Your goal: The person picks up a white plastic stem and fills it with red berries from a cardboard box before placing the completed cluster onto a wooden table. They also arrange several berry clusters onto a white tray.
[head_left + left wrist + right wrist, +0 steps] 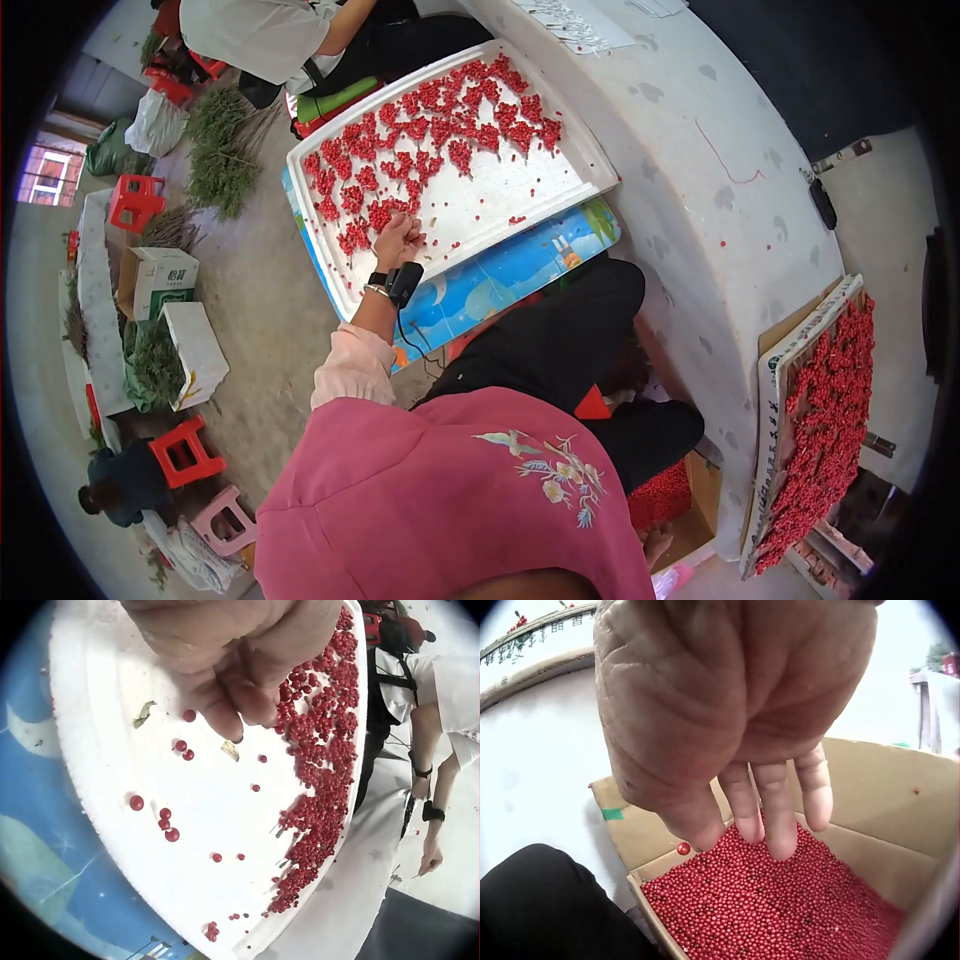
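My left hand (399,238) is low over a white foam tray (520,205), beside the near-left bunches of red berries (385,213). In the left wrist view its fingers (259,701) bend down with the tips close together, next to a dry leaf scrap (230,751); the inside of the hand is hidden, and I cannot tell if it holds anything. My right hand (735,697) hangs over a cardboard box (885,787) of loose red berries (757,900), fingers loosely extended and apart. A single berry (683,848) shows by its thumb tip.
Loose berries dot the tray, which sits on a blue patterned table (480,275). A berry-covered board (820,420) leans at the right by a long pale counter (690,130). Another person (270,40) sits beyond the tray. Red stools (186,452) and cut greenery (222,150) are at the left.
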